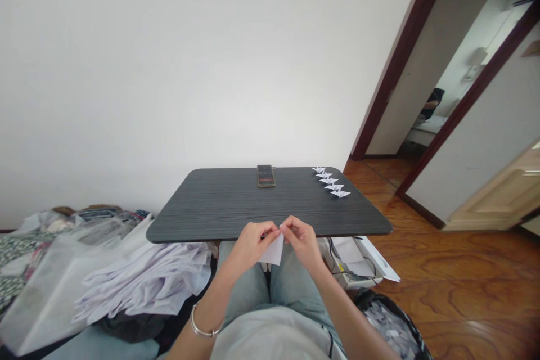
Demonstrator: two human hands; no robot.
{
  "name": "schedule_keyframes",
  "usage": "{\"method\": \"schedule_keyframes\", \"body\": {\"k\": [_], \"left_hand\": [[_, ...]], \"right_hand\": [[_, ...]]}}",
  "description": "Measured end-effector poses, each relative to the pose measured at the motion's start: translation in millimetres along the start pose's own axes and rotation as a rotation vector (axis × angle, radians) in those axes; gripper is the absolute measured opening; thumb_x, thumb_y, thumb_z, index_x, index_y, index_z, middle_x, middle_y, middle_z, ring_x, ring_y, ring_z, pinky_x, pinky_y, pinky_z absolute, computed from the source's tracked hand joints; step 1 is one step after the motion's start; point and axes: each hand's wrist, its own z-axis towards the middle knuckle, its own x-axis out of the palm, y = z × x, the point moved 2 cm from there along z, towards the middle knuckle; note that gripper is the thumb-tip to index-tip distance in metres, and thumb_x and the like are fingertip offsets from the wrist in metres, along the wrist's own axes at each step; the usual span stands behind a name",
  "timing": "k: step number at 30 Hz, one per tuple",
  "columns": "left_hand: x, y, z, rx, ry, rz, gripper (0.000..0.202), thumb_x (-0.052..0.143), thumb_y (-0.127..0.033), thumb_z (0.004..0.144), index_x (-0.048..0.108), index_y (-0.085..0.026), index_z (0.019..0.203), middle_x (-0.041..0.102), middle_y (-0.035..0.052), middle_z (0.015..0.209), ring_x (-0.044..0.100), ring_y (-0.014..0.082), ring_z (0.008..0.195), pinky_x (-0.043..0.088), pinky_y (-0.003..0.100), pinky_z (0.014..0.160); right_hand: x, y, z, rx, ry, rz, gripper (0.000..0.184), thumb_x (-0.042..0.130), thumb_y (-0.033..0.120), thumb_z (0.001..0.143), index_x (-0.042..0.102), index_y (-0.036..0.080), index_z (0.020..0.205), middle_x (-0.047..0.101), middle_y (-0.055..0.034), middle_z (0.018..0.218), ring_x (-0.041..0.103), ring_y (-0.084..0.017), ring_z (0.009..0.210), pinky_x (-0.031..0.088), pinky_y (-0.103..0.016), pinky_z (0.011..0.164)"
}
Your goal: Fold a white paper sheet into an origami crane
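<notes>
By the near edge of the table (pixel 223 208), the left hand (pixel 257 241) and right hand (pixel 301 241) hold the white paper (pixel 273 252), fingertips pinched on its top, likely so it can't slip. Small folded papers (pixel 340 194) sit in a row on the table's right side, maybe to be out of the way. A phone (pixel 265 175) lies by the table's far edge.

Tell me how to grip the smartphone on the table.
Best, I think, to pinch the smartphone by its two long sides, coming from above and the near side. It lies flat, screen up, long sides running away from the person, and the wall rises behind the far edge of the table. The right hand would first have to leave the white paper.
</notes>
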Motion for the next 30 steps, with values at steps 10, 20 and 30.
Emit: {"method": "schedule_keyframes", "body": {"k": [10, 20, 30], "left_hand": [[-6.6, 13.0, -11.4, 0.006, 0.036, 0.093, 0.033, 0.04, -0.033, 0.088, 0.062, -0.016, 0.069, 0.062, -0.0014, 0.062, 0.051, 0.0127, 0.059, 0.032, 0.023, 0.057], [-16.0, 21.7, -21.2, -0.018, 0.036, 0.085, 0.033, 0.042, -0.035, 0.087, 0.063, -0.017, 0.069, 0.065, -0.0012, 0.064, 0.054, 0.0144, 0.064, 0.034, 0.023, 0.063], [-22.9, 21.3, -27.3, -0.041, 0.042, 0.061, 0.035, 0.043, -0.036, 0.087, 0.066, -0.018, 0.068, 0.071, -0.001, 0.069, 0.056, 0.0147, 0.062, 0.034, 0.025, 0.068]], "right_hand": [[-14.8, -0.7, 5.0, -0.004, -0.139, 0.036, 0.027, 0.06, 0.038, 0.077, 0.051, 0.019, 0.059, 0.044, 0.0046, 0.049, 0.041, -0.01, 0.046, 0.035, -0.022, 0.044], [-32.0, 1.6, 10.5, -0.005, -0.232, 0.031, 0.027, 0.063, 0.039, 0.072, 0.054, 0.018, 0.059, 0.048, 0.0036, 0.05, 0.042, -0.01, 0.045, 0.036, -0.022, 0.043], [-39.1, 0.8, 12.0, -0.003, -0.274, 0.027, 0.027, 0.064, 0.04, 0.071, 0.055, 0.018, 0.059, 0.048, 0.0038, 0.048, 0.042, -0.011, 0.044, 0.037, -0.022, 0.043]]}}
